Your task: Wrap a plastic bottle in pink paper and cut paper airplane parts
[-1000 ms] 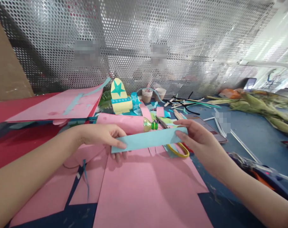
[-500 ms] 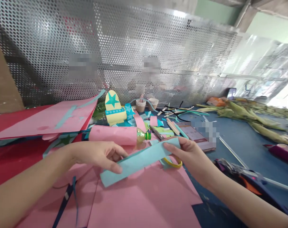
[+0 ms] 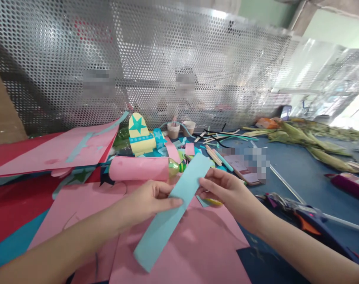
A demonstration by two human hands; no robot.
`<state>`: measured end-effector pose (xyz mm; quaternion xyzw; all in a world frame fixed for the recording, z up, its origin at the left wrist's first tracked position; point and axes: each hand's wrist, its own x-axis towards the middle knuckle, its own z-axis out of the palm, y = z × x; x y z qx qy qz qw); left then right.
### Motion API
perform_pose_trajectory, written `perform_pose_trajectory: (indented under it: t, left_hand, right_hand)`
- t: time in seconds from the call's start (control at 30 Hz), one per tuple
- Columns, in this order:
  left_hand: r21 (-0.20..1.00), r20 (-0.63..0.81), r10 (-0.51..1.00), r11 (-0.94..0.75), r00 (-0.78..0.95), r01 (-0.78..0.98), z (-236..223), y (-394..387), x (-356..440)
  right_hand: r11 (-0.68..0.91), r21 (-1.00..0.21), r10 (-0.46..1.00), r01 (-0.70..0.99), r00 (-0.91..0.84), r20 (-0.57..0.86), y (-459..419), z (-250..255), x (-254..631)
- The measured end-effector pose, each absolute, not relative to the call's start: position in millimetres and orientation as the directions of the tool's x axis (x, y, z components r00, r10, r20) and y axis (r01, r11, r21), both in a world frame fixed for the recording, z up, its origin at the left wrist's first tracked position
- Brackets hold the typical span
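Observation:
Both hands hold a long light-blue paper strip (image 3: pixel 170 215) above a pink sheet (image 3: pixel 185 252). The strip runs slantwise, its near end low at the left and its far end up by the bottle. My left hand (image 3: pixel 150 201) pinches the strip's middle from the left, thumb on top. From the right, my right hand (image 3: pixel 223 189) grips it nearer the upper end. Just behind lies a plastic bottle wrapped in pink paper (image 3: pixel 139 169) with a green cap (image 3: pixel 182 167).
A yellow paper rocket with teal stars (image 3: pixel 139 136) stands behind the bottle. Large pink and red sheets (image 3: pixel 58 150) lie at the left. Two small cups (image 3: pixel 181 128), sticks, a phone (image 3: pixel 244 169), corn husks (image 3: pixel 303 140) and a glue gun (image 3: pixel 300 215) sit on the blue table at the right. Perforated metal screen behind.
The blue strip has turned from lying level to a steep slant, its left end dropping toward me. My hands have come closer together along it.

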<state>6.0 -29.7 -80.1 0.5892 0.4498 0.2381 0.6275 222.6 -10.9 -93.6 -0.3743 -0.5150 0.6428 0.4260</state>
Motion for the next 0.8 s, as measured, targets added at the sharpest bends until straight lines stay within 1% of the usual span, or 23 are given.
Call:
perform_pose_trajectory:
  t: [0.1, 0.23, 0.33, 0.47, 0.57, 0.7, 0.8]
  left_hand:
    - [0.952, -0.303, 0.814, 0.233, 0.496, 0.198, -80.5, -31.3, 8.4]
    - [0.929, -0.351, 0.765, 0.356, 0.539, 0.099, -77.6, -36.8, 11.4]
    - [0.917, -0.368, 0.776, 0.395, 0.512, 0.06, -77.5, -39.3, 14.0]
    - [0.887, -0.388, 0.753, 0.461, 0.531, -0.007, -81.7, -38.6, 14.2]
    - [0.91, -0.371, 0.772, 0.412, 0.517, 0.038, -83.2, -38.5, 12.3]
    - [0.945, -0.311, 0.787, 0.315, 0.533, 0.085, -82.7, -39.7, 10.7]
    - [0.95, -0.309, 0.8, 0.283, 0.515, 0.132, -83.9, -39.2, 10.1]
  right_hand:
    - [-0.093, -0.985, 0.931, -0.146, -0.364, -0.034, -10.0, -95.2, 220.8]
    - [-0.071, -0.987, 0.936, -0.144, -0.351, -0.016, -9.7, -97.9, 220.3]
    - [-0.058, -0.988, 0.941, -0.143, -0.339, -0.006, -9.8, -97.5, 220.5]
    - [-0.042, -0.987, 0.948, -0.155, -0.319, 0.01, -10.4, -93.5, 220.1]
    - [-0.037, -0.986, 0.95, -0.161, -0.312, 0.015, -10.6, -91.6, 219.6]
    - [-0.051, -0.985, 0.949, -0.162, -0.315, 0.002, -9.8, -93.7, 220.2]
    - [-0.123, -0.963, 0.939, -0.238, -0.343, -0.034, -9.7, -95.8, 222.9]
